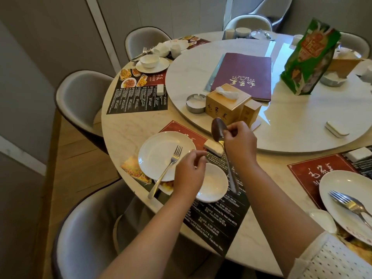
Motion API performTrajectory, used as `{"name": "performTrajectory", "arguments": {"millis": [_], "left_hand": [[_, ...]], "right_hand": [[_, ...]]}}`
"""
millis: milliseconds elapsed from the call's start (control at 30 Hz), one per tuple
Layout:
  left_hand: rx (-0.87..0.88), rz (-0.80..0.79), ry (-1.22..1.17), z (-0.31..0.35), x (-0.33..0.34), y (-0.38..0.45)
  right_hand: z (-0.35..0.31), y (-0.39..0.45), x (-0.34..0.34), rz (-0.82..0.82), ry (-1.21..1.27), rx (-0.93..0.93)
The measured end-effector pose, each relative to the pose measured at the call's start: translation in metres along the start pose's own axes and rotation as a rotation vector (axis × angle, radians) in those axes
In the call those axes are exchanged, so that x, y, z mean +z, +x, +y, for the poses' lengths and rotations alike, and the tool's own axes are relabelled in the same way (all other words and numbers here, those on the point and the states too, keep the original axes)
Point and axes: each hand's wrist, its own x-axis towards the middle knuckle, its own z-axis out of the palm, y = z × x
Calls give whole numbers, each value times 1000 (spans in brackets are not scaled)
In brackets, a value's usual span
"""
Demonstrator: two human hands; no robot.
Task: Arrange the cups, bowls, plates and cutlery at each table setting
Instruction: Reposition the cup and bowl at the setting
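While my right hand (239,142) grips a spoon (220,135) raised above the bench (120,129), left hand (189,172) curled over small bowl's (213,183) rim, can't tell if pinching, fork (168,168) propped on plate (159,152) w/ handle off edge, placemat (217,218) beneath.

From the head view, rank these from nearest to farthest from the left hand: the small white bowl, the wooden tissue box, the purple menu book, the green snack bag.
1. Small white bowl, right under the left hand.
2. Wooden tissue box, ahead on the turntable's near edge.
3. Purple menu book, behind the box.
4. Green snack bag, far right.
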Motion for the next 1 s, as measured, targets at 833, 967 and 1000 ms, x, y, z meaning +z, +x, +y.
{"name": "performTrajectory", "arguments": {"millis": [833, 967, 1000], "left_hand": [[-118, -7, 505, -105, -108, 20], [-112, 8, 515, -110, -110, 21], [-106, 7, 531, -112, -110, 21]], "right_hand": [[17, -94, 73, -165, -22, 279], [18, -100, 67, -88, -59, 249], [20, -101, 66, -61, -72, 227]]}}
